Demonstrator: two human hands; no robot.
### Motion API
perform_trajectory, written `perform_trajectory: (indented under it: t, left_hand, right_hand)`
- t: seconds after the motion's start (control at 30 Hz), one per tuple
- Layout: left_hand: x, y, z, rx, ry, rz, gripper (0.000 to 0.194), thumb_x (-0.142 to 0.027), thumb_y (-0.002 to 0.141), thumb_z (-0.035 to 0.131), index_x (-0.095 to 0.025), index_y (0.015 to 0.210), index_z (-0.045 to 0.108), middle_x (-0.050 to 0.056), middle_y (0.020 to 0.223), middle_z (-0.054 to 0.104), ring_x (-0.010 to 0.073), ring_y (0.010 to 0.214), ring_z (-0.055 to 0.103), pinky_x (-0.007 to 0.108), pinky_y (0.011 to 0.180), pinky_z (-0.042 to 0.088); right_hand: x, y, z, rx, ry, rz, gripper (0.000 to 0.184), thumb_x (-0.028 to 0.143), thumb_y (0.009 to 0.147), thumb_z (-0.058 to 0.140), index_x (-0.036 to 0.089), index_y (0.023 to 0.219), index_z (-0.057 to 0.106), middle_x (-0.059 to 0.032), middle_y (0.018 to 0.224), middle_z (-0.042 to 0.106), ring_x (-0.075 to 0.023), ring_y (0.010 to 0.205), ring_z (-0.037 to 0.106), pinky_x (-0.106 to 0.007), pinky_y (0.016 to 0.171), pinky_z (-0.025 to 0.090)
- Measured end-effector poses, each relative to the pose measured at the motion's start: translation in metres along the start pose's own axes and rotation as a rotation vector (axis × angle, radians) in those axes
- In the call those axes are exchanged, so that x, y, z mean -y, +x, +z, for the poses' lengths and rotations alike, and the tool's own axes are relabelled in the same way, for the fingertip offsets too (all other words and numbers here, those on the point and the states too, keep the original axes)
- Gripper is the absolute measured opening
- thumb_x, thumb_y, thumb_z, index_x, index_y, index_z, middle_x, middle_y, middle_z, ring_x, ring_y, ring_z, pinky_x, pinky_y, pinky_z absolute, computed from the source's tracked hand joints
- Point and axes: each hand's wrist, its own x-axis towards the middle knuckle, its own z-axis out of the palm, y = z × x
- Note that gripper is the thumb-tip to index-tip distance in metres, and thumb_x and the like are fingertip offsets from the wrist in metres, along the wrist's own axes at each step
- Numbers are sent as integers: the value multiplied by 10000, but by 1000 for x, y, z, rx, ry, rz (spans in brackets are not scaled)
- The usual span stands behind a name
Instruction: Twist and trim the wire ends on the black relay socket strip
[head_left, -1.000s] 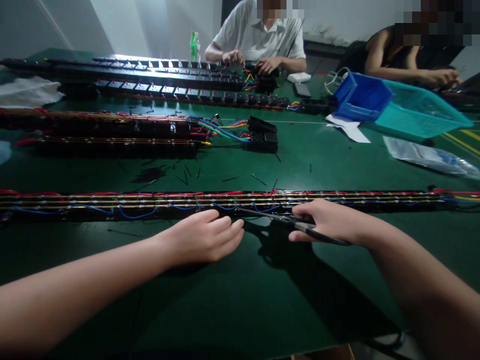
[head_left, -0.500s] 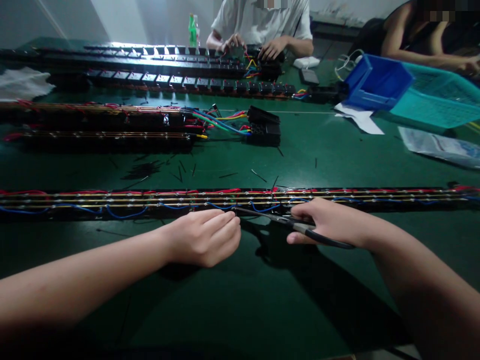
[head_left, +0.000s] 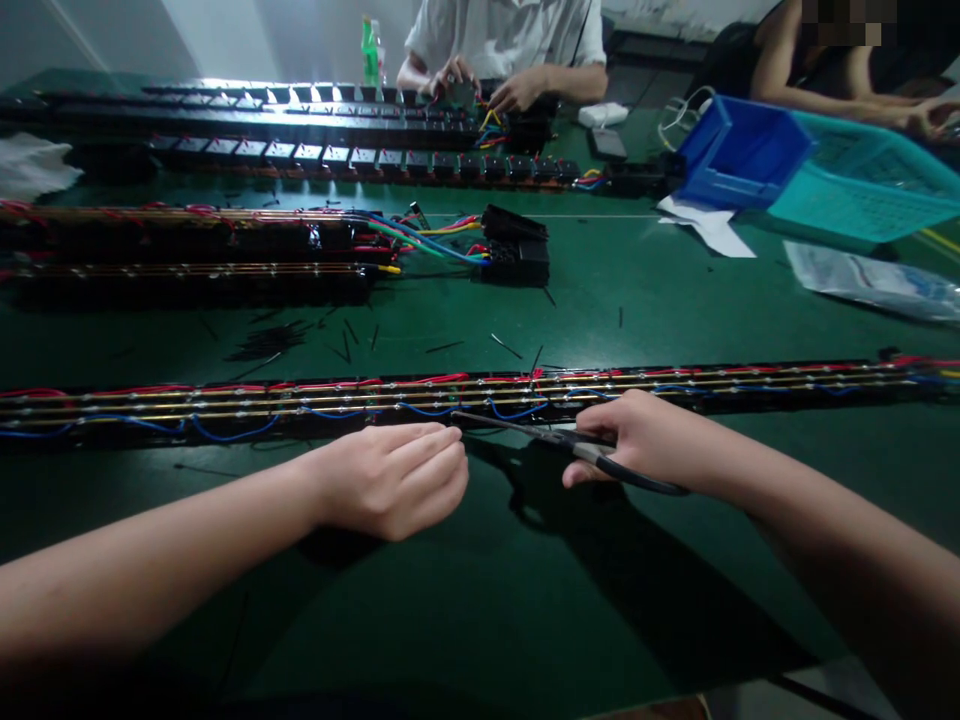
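The left hand (head_left: 401, 480) lies at the near side of a long black strip (head_left: 480, 393), fingers curled and pressed together; the thumb is out of sight, so whether they pinch anything cannot be told. To its right, the right hand (head_left: 637, 440) is closed around the dark handles of a slim metal hand tool (head_left: 566, 440) — its long tip points left, ending just beside the left fingertips, at the strip's near edge.

The strip runs from left to right across the near part of a green worktop (head_left: 697, 300). Brass-coloured rods (head_left: 247, 393) run along it, with red wires (head_left: 442, 379) on the far side and loose blue wire loops (head_left: 232, 437) on the near side.

Just beyond it, left of centre, thin black scraps (head_left: 266, 342) lie in a small pile, with others scattered to the right. Farther left are two more dark strips (head_left: 187, 290), and coloured wires (head_left: 431, 240) lead to a black connector block (head_left: 517, 262).

On the right are a clear bag (head_left: 874, 285), a white paper (head_left: 709, 228), a blue bin (head_left: 739, 155) and a turquoise basket (head_left: 862, 180) — bin and basket side by side. At the far side, a person in a white shirt (head_left: 502, 40) handles wires; another person (head_left: 817, 75) sits at far right.
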Motion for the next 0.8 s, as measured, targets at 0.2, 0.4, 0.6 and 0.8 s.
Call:
perform_trajectory:
  t: [0.2,0.4,0.6,0.8]
  left_hand:
    - [4,10,-7,87,-64,2,184,-161,886,617,-120,1056,673,67,932,726,188,864,690,335,840,599]
    - [33,40,1,45,-341,-460,233,-287,979,474,-156,943,664,54,867,699,162,793,638,297,733,513]
    - [79,85,29,229,-696,-917,223,-355,884,613,-169,964,707,37,922,725,150,790,625,276,712,450]
    - [84,97,42,256,-711,-872,152,-225,841,613,-157,863,747,28,775,711,125,696,594,271,686,422]
  right_hand:
    - [-18,-38,-23,-160,-137,32,567,781,679,581,216,704,540,-32,624,582,-173,566,504,-291,531,316]
    - [-33,-46,-29,-351,-423,298,597,814,713,522,237,861,558,-96,800,690,-271,672,611,-319,547,307]
    - [-15,-27,-16,-349,-498,231,614,817,748,477,230,907,564,-87,855,707,-262,694,630,-307,548,300]
    - [-5,-17,-14,-378,-536,183,602,811,760,477,227,886,547,-89,888,705,-267,742,640,-304,550,291]
